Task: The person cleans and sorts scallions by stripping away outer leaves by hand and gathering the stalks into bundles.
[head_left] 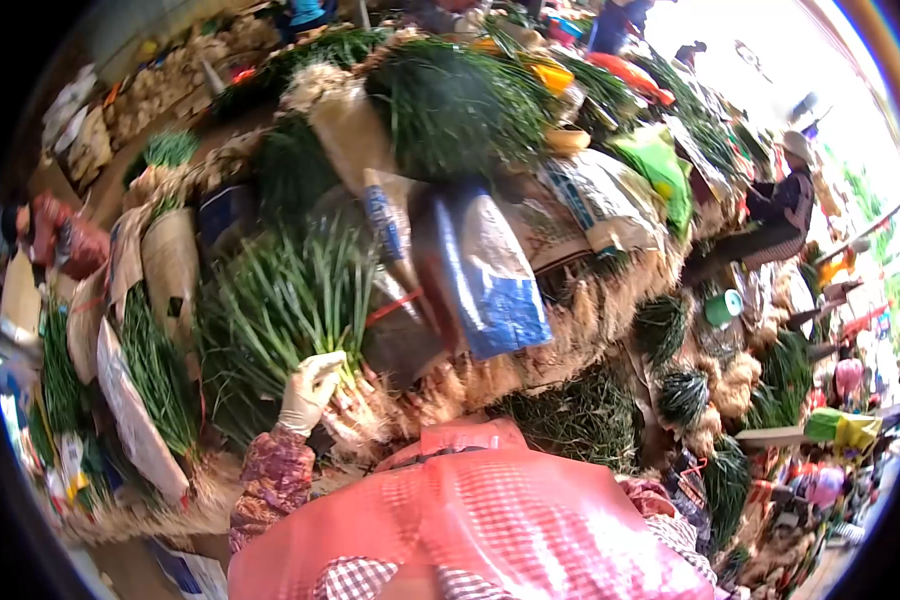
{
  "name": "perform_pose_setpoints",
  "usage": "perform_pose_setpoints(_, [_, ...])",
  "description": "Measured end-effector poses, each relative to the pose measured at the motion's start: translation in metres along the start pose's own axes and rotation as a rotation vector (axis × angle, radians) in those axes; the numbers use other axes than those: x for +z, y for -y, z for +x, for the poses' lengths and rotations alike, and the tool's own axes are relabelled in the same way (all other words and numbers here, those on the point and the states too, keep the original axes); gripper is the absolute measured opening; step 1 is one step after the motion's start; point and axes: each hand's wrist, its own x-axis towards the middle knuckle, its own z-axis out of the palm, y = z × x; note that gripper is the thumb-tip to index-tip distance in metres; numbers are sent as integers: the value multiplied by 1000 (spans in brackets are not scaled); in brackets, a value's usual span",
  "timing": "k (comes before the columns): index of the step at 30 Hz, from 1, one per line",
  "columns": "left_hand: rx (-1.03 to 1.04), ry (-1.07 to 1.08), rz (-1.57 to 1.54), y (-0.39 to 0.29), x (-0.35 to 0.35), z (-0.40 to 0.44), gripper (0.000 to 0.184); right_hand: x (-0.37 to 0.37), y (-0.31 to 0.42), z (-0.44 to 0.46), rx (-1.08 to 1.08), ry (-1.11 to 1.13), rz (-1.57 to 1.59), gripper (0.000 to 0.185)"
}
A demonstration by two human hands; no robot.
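Observation:
My left hand (311,393), in a pale glove, is closed around the lower stalks of a bunch of spring onions (305,290). Their green leaves fan out upward and away from me, while the pale root ends (355,415) lie just right of my fingers. Beside the bunch is a dark plastic sheet (405,340) with a red strip on it. My right hand is out of sight; only a patterned sleeve (660,505) shows at the right edge of my pink checked apron (470,510).
Long heaps of spring onions (460,105) lie ahead, partly covered by blue-and-white sacks (500,270). More greens (580,415) lie close in front, right of centre. A person in a light hat (780,200) sits at the right; another person (65,235) is at the far left.

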Motion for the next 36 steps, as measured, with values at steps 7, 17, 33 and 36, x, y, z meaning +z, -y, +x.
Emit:
perform_pose_setpoints(7, [55,266,-60,-80,155,105,26,-251,36,207,-244,-1010,927,35])
perform_pose_setpoints(17, [-38,307,-38,-127,278,168,54,-441,170,260,-560,-740,1416,22])
perform_pose_setpoints(33, [-798,60,-490,-77,351,265,20,-442,-54,291,-118,-1336,1105,67])
perform_pose_setpoints(36, [-870,171,-444,-37,359,232,30,-479,-98,315,235,-1136,576,87])
